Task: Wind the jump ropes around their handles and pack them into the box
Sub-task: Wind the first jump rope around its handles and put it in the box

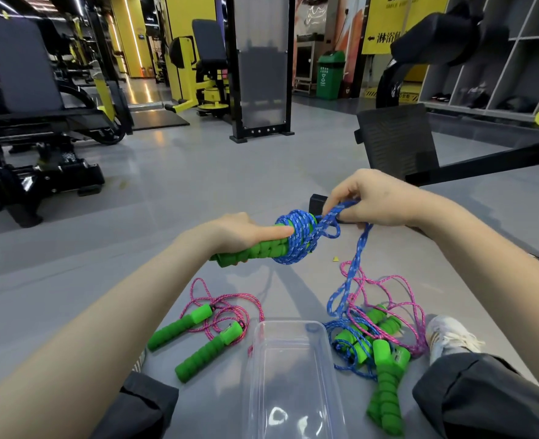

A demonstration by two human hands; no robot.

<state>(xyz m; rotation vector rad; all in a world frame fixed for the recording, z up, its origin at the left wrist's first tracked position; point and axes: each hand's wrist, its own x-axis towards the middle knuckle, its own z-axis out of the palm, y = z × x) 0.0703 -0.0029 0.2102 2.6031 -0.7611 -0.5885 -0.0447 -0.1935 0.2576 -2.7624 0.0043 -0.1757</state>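
Note:
My left hand (243,231) grips a pair of green foam handles (255,250) held level above the floor. Blue rope (296,237) is coiled around their right end. My right hand (372,199) pinches a loop of that blue rope just right of the coil, and the loose rope hangs down to the floor. A clear plastic box (293,375) stands open between my knees. Left of it lies a pink jump rope (227,312) with two green handles (195,340). To its right is a tangled pile of blue and pink ropes with green handles (385,353).
I sit on a grey gym floor (72,280), my knees at the bottom corners and a white shoe (448,334) at right. A black mesh chair back (395,141) stands ahead right. Weight machines (40,122) stand to the left and behind, shelving (499,58) at far right.

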